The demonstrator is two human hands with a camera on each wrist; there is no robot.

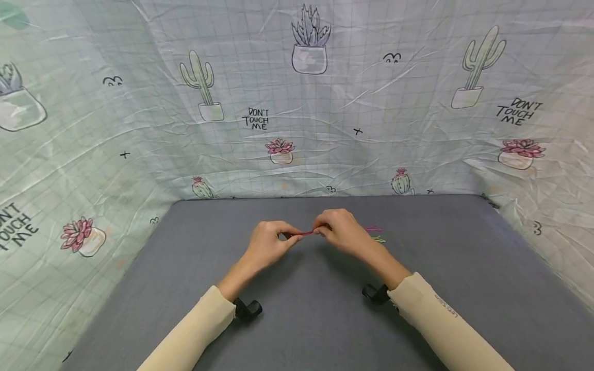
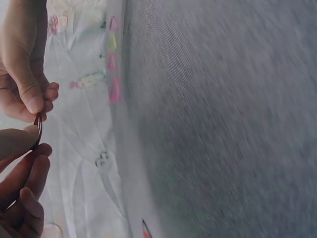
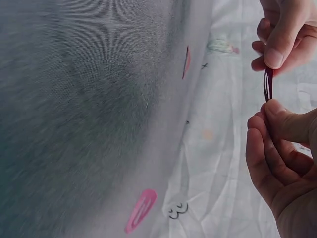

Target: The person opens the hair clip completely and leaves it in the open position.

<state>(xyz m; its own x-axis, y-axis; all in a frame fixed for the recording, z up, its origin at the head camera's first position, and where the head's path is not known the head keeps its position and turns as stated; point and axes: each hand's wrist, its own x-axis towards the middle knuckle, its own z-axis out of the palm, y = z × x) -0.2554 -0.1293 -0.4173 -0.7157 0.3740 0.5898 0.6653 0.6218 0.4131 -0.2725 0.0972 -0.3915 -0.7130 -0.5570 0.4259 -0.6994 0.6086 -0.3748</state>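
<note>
Held red clip (image 1: 308, 233) is up in the air over the grey worktop (image 1: 297, 319), between the two hands, one end each. Left hand (image 1: 270, 243): thumb and forefinger clamped on one end. Right hand (image 1: 342, 232): thumb and fingertips clamped on the other. Other fingers off the clip as far as visible. Clip bows slightly, narrow gaps between its thin strips; can't tell if it's snapped flat or sprung.

Doing it well, my call: pinch only the very ends so the middle is in plain sight, hands level, even pressure from both thumbs, no twisting. Ease force on, thin strips could spring or slip out. Skin clear of the gaps, likely nip point.

Counts. Hands: 2. Hair clips: 6 that I can make out, 1 held, 5 on the worktop. Those five: second red clip (image 3: 186, 62) off to the person's left, plus a row of four, from top down in left wrist view: top pink clip (image 2: 114, 23), yellow-green clip (image 2: 112, 42), middle pink clip (image 2: 112, 62), bottom pink clip (image 2: 114, 90). By colour: 2 red, 3 pink, 1 yellow-green. Black wrist mounts: 2, left mount (image 1: 249, 310), right mount (image 1: 374, 294)
</note>
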